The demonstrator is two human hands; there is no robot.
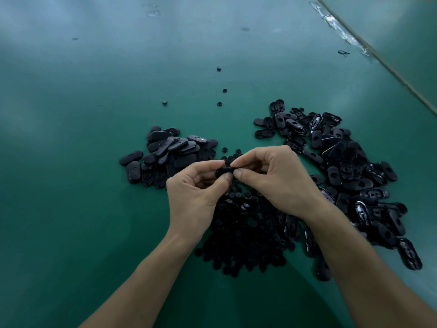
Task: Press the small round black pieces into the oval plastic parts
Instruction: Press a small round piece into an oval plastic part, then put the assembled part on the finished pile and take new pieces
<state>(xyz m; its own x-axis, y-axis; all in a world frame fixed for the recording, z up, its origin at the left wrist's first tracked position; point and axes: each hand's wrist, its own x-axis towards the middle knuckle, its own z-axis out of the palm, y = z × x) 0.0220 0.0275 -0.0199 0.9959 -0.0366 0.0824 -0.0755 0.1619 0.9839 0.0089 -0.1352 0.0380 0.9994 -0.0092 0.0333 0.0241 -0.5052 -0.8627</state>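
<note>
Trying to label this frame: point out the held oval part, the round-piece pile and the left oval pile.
held oval part (221,172), head view, its exposed middle
round-piece pile (246,233), head view, centre of the heap
left oval pile (170,150), head view, a top part mid-heap

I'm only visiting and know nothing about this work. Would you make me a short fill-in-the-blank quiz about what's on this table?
1. The oval part pinched between the left hand and right hand is coloured ____.
2. The pile of round pieces lies on a ____ table.
3. The larger heap of oval parts lies on the person's ____ side.

Missing words: black; green; right.
</note>
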